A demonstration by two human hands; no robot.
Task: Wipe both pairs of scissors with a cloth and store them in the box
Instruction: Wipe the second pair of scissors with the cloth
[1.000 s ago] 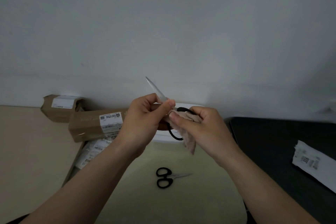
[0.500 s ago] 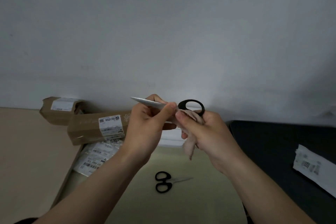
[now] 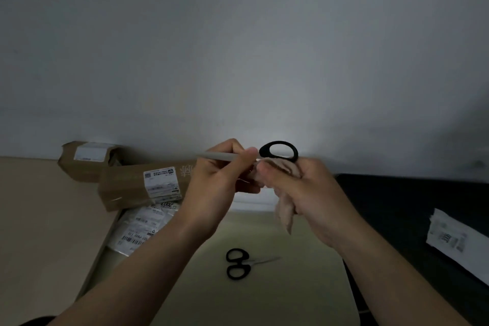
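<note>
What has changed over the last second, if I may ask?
The held scissors swung from pointing up-left to nearly level, handle loop rising above the right hand. The left hand still pinches the blade, the right still holds the cloth; other scissors unmoved.

**Open tabletop below, clutter on both flanks**

Beneath the left hand (image 3: 214, 188) and right hand (image 3: 315, 198), raised with large scissors (image 3: 219, 155) and cloth (image 3: 284, 216), the pale tabletop (image 3: 291, 294) lies open except for small scissors (image 3: 239, 263) at 6 o'clock. Cardboard parcels (image 3: 124, 188) and labelled bags (image 3: 143, 222) crowd 9 o'clock, and a dark mat (image 3: 391, 206) bearing a paper slip (image 3: 455, 238) fills 3 o'clock.
</note>
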